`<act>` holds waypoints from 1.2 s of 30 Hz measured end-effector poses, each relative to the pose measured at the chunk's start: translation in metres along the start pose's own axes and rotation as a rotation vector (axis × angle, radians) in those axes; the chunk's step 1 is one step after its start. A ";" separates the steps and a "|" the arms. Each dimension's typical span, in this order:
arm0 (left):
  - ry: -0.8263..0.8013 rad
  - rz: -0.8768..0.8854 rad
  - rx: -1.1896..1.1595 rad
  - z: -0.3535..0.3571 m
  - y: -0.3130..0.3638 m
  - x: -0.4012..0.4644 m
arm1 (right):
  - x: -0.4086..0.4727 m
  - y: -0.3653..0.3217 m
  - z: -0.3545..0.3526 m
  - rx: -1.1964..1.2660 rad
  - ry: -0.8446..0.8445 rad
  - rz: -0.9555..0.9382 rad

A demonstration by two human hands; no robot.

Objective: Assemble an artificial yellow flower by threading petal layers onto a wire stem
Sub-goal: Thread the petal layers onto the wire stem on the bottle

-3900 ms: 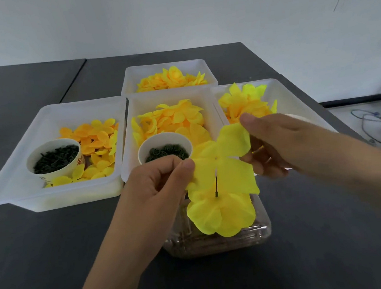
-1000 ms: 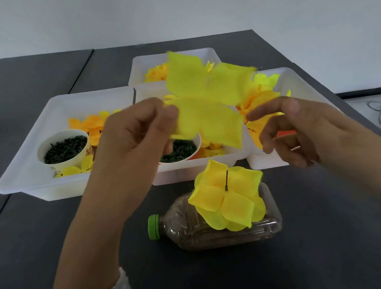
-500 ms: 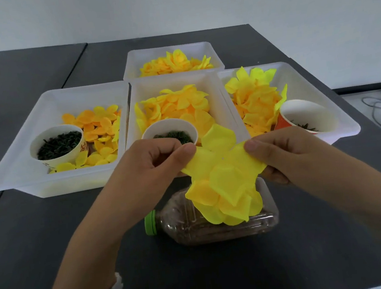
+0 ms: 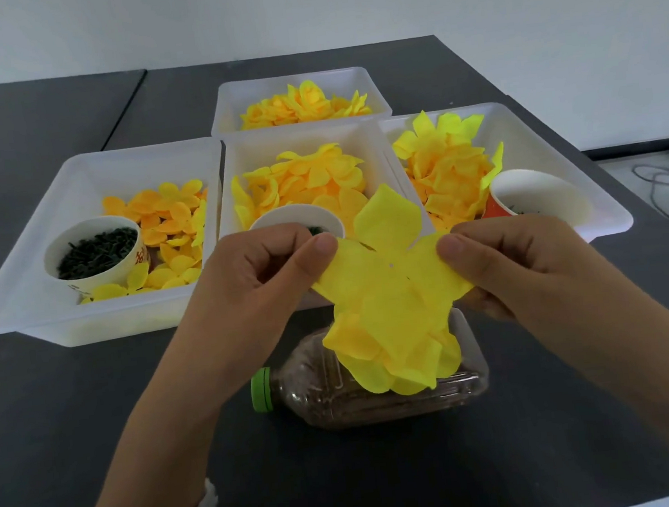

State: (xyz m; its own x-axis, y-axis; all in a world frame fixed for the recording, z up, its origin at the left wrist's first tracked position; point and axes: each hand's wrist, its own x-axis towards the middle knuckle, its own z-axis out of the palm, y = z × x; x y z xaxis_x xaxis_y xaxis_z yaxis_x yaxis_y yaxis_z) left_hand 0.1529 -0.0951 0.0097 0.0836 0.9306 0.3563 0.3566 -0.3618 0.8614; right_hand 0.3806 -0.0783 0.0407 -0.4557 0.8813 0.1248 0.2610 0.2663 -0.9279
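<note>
From the head camera, we see both hands holding one large, thin yellow fabric petal layer [image 4: 387, 264] stretched flat between them, above the partly built yellow flower [image 4: 391, 354]. Our left hand [image 4: 254, 285] pinches the layer's left lobe between thumb and curled forefinger; our right hand [image 4: 522, 268] pinches the right lobe the same way, its other fingers curled beneath. A small punched hole shows near the layer's middle. We cannot see the wire stem itself; the petals hide it.

The flower stands over a clear plastic bottle with a green cap [image 4: 370, 388], lying on its side on the dark grey table [image 4: 95, 419] and seemingly filled with something brown and grainy. We take it to be the stand for the stem.

We judge the layer to be nearly weightless, limp and easily creased, so light tension from two opposite lobes, as now, should keep the hole open and findable. Gripping near the lobe edges leaves the centre free; pulling hard could tear the cloth at the hole.

Behind stand four white plastic trays [image 4: 34, 290] of yellow and orange petals, with a white paper cup of small dark green pieces [image 4: 95, 251] in the left tray and two more cups farther right.
</note>
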 end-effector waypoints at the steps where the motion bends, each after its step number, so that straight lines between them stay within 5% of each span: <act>1: -0.017 0.005 0.013 -0.001 0.000 0.000 | -0.001 -0.001 0.000 -0.008 -0.005 -0.002; 36: -0.029 -0.226 0.246 0.027 -0.035 -0.015 | -0.027 0.050 0.027 -0.251 0.120 0.259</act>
State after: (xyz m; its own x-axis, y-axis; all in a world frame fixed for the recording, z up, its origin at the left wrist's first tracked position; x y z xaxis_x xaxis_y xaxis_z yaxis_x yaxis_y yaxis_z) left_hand 0.1643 -0.0946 -0.0352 0.0021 0.9882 0.1530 0.5829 -0.1256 0.8028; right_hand 0.3833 -0.0995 -0.0180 -0.2488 0.9674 -0.0483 0.5614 0.1034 -0.8211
